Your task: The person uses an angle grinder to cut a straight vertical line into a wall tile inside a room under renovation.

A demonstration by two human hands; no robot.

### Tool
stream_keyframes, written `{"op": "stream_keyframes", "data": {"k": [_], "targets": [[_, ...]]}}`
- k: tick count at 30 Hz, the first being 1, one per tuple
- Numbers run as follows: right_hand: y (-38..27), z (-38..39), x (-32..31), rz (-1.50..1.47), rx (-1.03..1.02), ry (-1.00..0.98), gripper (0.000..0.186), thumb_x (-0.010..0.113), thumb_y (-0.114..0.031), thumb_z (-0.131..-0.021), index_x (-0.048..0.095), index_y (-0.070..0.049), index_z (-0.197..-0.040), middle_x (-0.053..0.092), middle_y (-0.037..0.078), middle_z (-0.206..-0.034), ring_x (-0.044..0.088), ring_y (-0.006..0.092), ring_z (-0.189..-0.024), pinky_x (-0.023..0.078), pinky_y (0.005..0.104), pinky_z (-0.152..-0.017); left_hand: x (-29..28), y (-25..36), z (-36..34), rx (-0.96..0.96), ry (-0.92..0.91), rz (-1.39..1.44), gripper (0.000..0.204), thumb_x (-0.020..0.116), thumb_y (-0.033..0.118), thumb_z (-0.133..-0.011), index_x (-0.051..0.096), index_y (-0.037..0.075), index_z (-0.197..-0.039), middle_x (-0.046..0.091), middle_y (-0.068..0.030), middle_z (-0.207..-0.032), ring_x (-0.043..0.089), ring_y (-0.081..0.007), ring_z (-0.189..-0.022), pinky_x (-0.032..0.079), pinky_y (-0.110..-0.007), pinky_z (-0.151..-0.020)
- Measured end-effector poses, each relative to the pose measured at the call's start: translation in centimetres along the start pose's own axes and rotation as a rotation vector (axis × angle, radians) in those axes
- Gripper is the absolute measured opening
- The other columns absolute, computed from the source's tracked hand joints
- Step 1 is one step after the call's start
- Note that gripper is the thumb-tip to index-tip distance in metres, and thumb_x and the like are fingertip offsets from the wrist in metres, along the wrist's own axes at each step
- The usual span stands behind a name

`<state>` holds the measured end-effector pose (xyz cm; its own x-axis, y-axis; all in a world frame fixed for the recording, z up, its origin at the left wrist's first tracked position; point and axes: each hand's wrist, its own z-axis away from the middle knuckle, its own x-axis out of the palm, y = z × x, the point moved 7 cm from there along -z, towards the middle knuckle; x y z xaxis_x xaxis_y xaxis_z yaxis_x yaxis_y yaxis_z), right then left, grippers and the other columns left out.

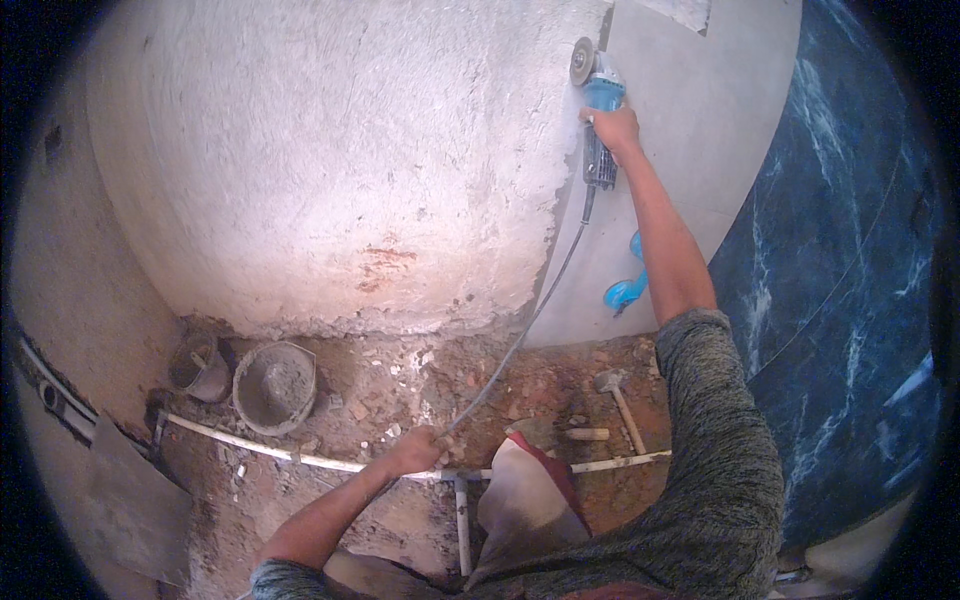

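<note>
My right hand [613,127] is raised high and grips a blue angle grinder [600,110], its round disc [582,60] at the edge where the rough plastered wall [330,170] meets a smooth grey tile [690,140]. The grinder's grey cord [530,320] hangs down to my left hand [420,448], which is closed around it low over the rubble floor. A grey knit sleeve covers my right upper arm.
A white pipe [300,458] with a tee runs across the dirt floor. A round pan of mortar [274,385] and a small bucket [200,368] sit at the wall's foot. A hammer [618,400] lies at right. A blue suction lifter [628,285] clings to the tile; dark marbled tiles [840,290] stand right.
</note>
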<state>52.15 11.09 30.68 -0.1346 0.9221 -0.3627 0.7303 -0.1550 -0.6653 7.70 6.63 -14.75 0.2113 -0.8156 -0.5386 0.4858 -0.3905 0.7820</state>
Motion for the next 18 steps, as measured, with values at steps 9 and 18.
{"op": "stream_keyframes", "data": {"k": [9, 18], "targets": [[0.6, -0.3, 0.2, 0.001, -0.036, 0.087, 0.058, 0.075, -0.025, -0.064, 0.060, 0.007, -0.110, 0.066, 0.021, -0.102, 0.066, 0.0297, -0.091, 0.051, 0.0377, -0.078, -0.2, 1.7, 0.4, -0.041, -0.034, 0.096, 0.035, 0.048, 0.032, -0.095, 0.066, 0.002, -0.094, 0.067, -0.0131, -0.073, 0.067, -0.0209, -0.067, 0.053, -0.035, -0.065], [1.3, -0.1, 0.8, 0.009, -0.031, 0.074, 0.059, 0.077, -0.027, -0.065, 0.061, 0.008, -0.109, 0.065, 0.022, -0.106, 0.065, 0.0305, -0.095, 0.051, 0.0379, -0.080, -0.5, 2.6, 0.7, 0.008, -0.037, 0.069, 0.033, 0.048, 0.029, -0.095, 0.065, 0.001, -0.097, 0.066, -0.0142, -0.074, 0.066, -0.0226, -0.065, 0.052, -0.038, -0.066]]}}
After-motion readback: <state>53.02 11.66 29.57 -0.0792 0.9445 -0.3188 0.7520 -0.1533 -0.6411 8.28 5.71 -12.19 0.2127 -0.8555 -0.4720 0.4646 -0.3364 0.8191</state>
